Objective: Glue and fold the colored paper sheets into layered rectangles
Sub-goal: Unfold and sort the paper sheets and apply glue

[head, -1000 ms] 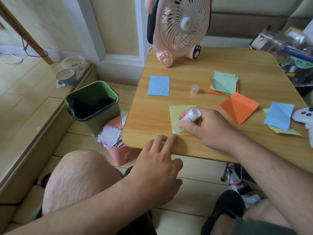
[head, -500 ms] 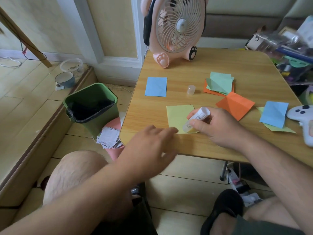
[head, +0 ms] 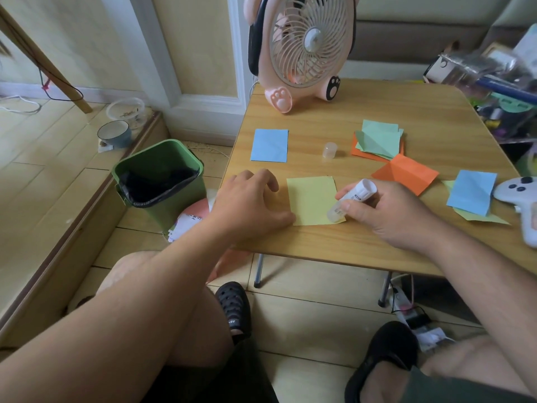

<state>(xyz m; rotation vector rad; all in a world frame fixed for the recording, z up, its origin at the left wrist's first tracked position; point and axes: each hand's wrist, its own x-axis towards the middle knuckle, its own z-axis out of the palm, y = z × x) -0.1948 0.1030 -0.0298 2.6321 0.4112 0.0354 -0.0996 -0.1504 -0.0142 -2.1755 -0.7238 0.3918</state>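
Note:
A yellow paper sheet (head: 312,199) lies flat near the front edge of the wooden table (head: 377,112). My right hand (head: 386,210) grips a white glue stick (head: 353,199), tip down on the sheet's lower right corner. My left hand (head: 250,202) rests on the table just left of the sheet, its thumb touching the sheet's lower left corner. The glue stick's clear cap (head: 330,150) stands behind the sheet. A blue sheet (head: 269,145) lies at the back left. A creased orange sheet (head: 406,173) lies to the right.
Green sheets on an orange one (head: 377,139) lie at the back right; a blue sheet over a yellow one (head: 472,191) lies far right beside a white game controller (head: 520,196). A pink fan (head: 302,48) stands at the back edge. A green bin (head: 158,181) stands on the floor left.
My left hand has risen from the table's front edge and moved onto the table beside the yellow sheet. The right hand keeps the glue stick on the sheet.

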